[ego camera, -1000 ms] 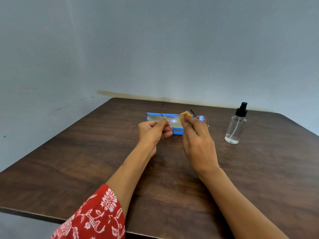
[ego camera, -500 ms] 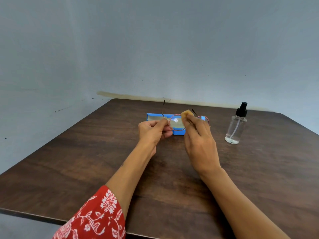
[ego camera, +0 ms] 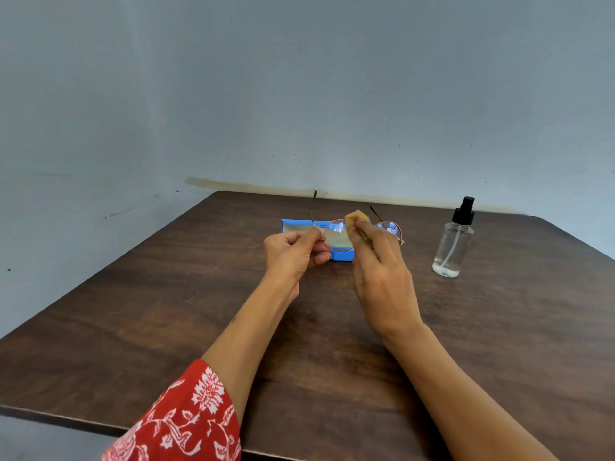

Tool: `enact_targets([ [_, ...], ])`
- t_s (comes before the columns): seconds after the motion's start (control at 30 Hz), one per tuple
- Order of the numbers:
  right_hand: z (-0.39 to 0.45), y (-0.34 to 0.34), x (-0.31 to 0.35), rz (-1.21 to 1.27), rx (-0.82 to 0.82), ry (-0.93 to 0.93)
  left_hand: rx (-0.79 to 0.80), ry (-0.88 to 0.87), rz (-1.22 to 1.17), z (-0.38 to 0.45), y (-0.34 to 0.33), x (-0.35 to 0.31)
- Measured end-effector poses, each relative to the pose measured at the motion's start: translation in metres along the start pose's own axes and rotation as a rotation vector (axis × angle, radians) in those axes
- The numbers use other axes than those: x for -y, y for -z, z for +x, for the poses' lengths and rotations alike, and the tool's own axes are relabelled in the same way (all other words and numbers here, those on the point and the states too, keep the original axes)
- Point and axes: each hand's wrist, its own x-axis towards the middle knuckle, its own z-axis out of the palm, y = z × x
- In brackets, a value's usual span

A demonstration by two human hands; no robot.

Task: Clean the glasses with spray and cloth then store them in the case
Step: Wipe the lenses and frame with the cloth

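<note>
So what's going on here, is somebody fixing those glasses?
Not fixing, cleaning. The person's left hand pinches the glasses at one corner, while the right hand rubs a small yellow cloth on a lens. The spray bottle stands to the right on the table; the blue case lies open behind.

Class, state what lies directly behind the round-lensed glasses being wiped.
The open blue glasses case lies behind the thin-framed round glasses; its right part is covered by the right hand and yellow cloth.

One head-worn camera is looking forward and down across the table (ego camera: 139, 327) (wall filling the frame's upper half).
</note>
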Motion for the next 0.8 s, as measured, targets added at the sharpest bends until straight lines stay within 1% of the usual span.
enact_targets([
  [0.07, 0.000, -0.001, 0.003, 0.013, 0.014, 0.038, 0.000, -0.002, 0.000, 0.000, -0.001, 0.001],
  [0.2, -0.002, 0.000, 0.010, 0.062, 0.133, 0.132, -0.018, -0.014, -0.011, 0.001, 0.001, 0.000],
  [0.27, -0.002, 0.001, 0.008, 0.042, 0.116, 0.111, -0.034, -0.007, -0.015, 0.003, 0.003, -0.001],
  [0.43, 0.001, 0.002, -0.002, -0.013, 0.025, -0.017, -0.034, 0.025, -0.010, 0.004, 0.003, -0.001],
  [0.53, 0.000, -0.001, 0.002, 0.001, 0.034, 0.038, -0.028, 0.028, -0.008, 0.004, 0.003, 0.000],
  [0.63, -0.001, -0.002, 0.007, 0.017, 0.099, 0.119, -0.045, 0.017, -0.022, 0.004, 0.003, -0.001],
  [0.7, -0.002, -0.001, 0.006, 0.008, 0.131, 0.129, -0.049, 0.018, -0.020, 0.004, 0.004, -0.002],
  [0.8, -0.002, 0.001, 0.002, -0.013, 0.101, 0.101, -0.055, 0.024, -0.030, 0.004, 0.005, -0.004],
])
